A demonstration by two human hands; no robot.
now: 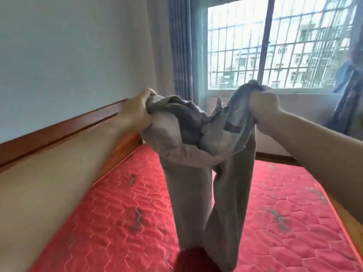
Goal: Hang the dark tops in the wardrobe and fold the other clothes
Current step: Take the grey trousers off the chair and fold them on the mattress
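Observation:
A pair of grey-beige trousers (188, 197) hangs in the air over the bed, held up by the waistband. My left hand (137, 110) grips the left end of the waistband. My right hand (264, 107) grips the right end in a fist. The waist sags open between the two hands, showing the pale inner lining. Both legs hang straight down side by side, and their lower ends reach the bottom of the view above the mattress.
A red quilted mattress (121, 222) with dark stains fills the lower view, in a wooden bed frame (59, 134) along the left wall. A barred window (275, 46) with a grey curtain (180, 46) is ahead. Dark cloth (347, 91) hangs at the right edge.

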